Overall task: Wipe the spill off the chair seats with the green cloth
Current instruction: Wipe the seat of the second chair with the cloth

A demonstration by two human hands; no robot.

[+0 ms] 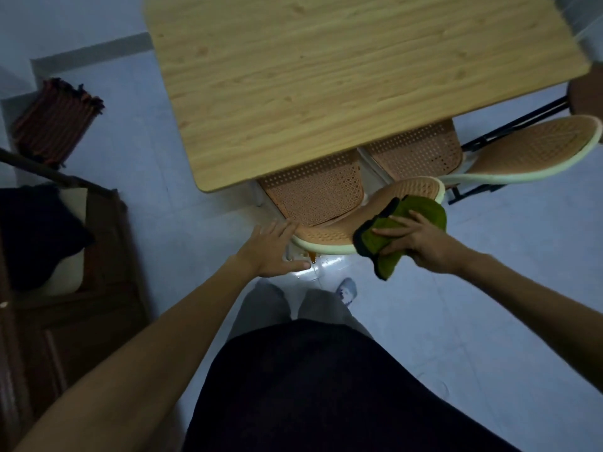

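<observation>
— Dark shirt (pixel 310 386) and two bare forearms closest in. Right grip (pixel 414 243)?
— Closed over the green cloth (pixel 427 213), fingers laid flat along it, pressing it onto the curved chair back (pixel 329 234). Loose dark-edged corner hanging below the palm.
— Left grip (pixel 274 252)?
— Wide, fingers splayed, holding nothing, at the left end of the cream rim. Cannot tell whether touching.
— Best way on?
— Probably steady the back with the left, then carry the cloth down to the woven seat (pixel 313 190), half tucked under the wooden surface (pixel 326 76). Pull the chair out first, with so little room otherwise. Wipe firmly along the weave, refolding to a clean face.
— Why firmly?
— Perforated lattice, stiff and plastic-looking, with liquid likely lodged in the holes. Soft, thick cloth, good for soaking. Smooth rounded rim, easy to swipe.
— Anything below?
— Orange drip (pixel 312 256) just under the rim, and wet glints on the pale floor (pixel 489 256). Second seat (pixel 417 151) alongside, same lattice.
</observation>
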